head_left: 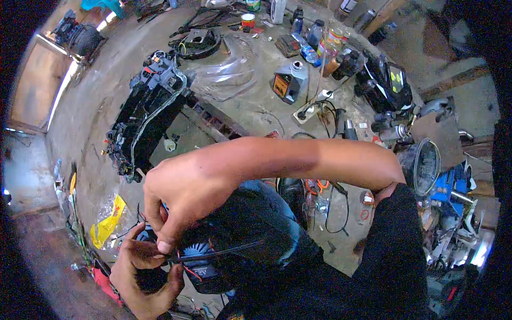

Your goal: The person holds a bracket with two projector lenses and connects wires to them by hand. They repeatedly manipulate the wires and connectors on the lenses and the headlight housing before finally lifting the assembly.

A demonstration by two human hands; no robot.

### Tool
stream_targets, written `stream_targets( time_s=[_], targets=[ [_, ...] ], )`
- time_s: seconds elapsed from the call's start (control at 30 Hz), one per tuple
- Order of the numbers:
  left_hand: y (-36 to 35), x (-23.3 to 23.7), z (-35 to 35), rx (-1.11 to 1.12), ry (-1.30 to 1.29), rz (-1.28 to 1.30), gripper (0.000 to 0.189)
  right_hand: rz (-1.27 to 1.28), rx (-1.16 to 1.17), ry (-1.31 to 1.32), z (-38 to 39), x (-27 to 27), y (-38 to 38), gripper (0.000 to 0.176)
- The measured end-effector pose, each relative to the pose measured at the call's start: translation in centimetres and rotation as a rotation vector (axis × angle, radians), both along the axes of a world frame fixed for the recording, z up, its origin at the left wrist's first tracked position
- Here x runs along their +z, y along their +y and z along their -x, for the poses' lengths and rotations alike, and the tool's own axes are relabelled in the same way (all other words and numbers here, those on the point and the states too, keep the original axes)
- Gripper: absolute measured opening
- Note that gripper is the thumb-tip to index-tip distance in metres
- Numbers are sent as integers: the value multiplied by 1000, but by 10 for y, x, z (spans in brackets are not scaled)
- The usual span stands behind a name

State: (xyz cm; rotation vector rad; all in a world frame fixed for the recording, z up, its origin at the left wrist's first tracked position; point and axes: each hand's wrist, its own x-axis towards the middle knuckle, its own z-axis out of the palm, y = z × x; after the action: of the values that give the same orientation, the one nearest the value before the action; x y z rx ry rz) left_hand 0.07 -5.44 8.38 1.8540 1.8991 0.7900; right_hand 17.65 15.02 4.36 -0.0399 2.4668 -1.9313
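Note:
My right hand (184, 184) reaches across from the right, bent down at the wrist, its thumb and fingers pinched together. Just below it, my left hand (140, 274) curls with thumb and fingers meeting at the same spot. Between them is a thin black cable (224, 253), which trails right over my lap. A short red wire (192, 273) sticks out beside the fingertips. Under the cable lies a black item with pale fan-like lines and lettering (205, 280), close to my thigh in dark blue trousers (266, 213). The exact point of grip is partly hidden by the fingers.
A large black headlight-like housing (146, 117) lies ahead on the concrete floor. A grey oil bottle (290, 82), a power strip (314, 106) with cords and several bottles stand farther off. Yellow plastic (108, 222) lies left; a metal bowl (426, 167) and tools crowd the right.

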Motion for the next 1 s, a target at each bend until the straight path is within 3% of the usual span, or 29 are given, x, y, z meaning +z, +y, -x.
stream_targets(
  time_s=[0.07,0.17,0.33,0.47,0.67,0.73,0.87,0.93,1.0],
  targets=[
    [1,6,-13,95,-46,43,49,-9,2,25,1,-2,-1,36],
    [2,10,-5,3,4,61,47,-16,9,68,2,-6,-2,37],
    [3,21,-9,91,56,204,49,-62,-36,144,4,-10,-3,38],
    [-5,6,1,43,94,35,54,24,-1,183,4,-14,-1,40],
    [0,11,-5,83,46,85,67,-42,-8,179,8,-14,-3,39],
    [-1,7,6,-34,30,98,69,-2,23,258,6,-16,1,39],
    [6,17,-12,122,-66,203,71,-143,-2,197,8,-9,-1,35],
    [10,11,-11,16,-27,71,44,-72,-58,325,4,-13,-4,31],
    [10,11,-9,-36,-20,8,35,-10,-14,355,3,-19,0,30]
  ],
)
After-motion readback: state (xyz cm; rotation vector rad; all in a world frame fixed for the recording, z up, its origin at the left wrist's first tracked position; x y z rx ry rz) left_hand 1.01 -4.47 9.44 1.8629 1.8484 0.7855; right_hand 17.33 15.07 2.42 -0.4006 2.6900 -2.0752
